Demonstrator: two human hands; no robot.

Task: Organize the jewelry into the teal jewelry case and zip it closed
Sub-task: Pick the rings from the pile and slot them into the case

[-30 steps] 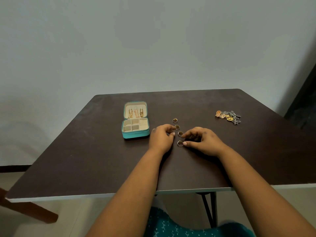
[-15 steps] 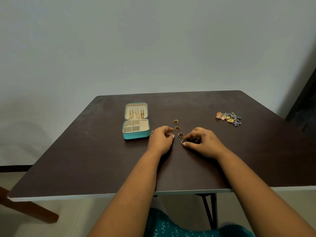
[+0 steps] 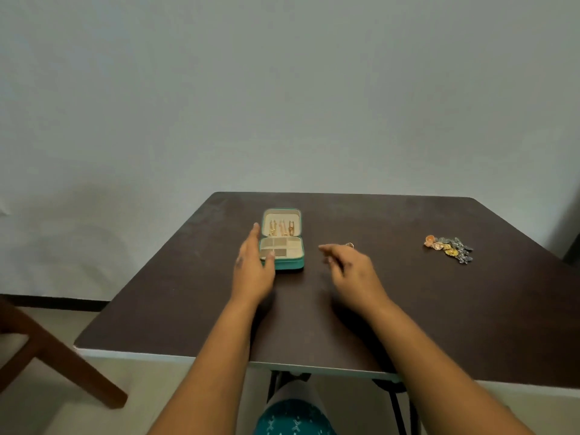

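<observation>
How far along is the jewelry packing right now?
Early. Gold earrings already hang in the open teal case. The left hand reaches beside it; the right hand hovers near a ring. The brooch pile remains loose, and the case is unzipped.

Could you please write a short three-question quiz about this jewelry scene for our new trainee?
1. True or false: the teal jewelry case is zipped closed.
2. Which hand is beside the case? A) left hand B) right hand
3. Fill in: the pile of brooches lies on the table's far ____ side.

Key
1. False: its lid stands open, with earrings hanging inside.
2. A: open, at the case's left edge.
3. Right, away from both hands.
</observation>
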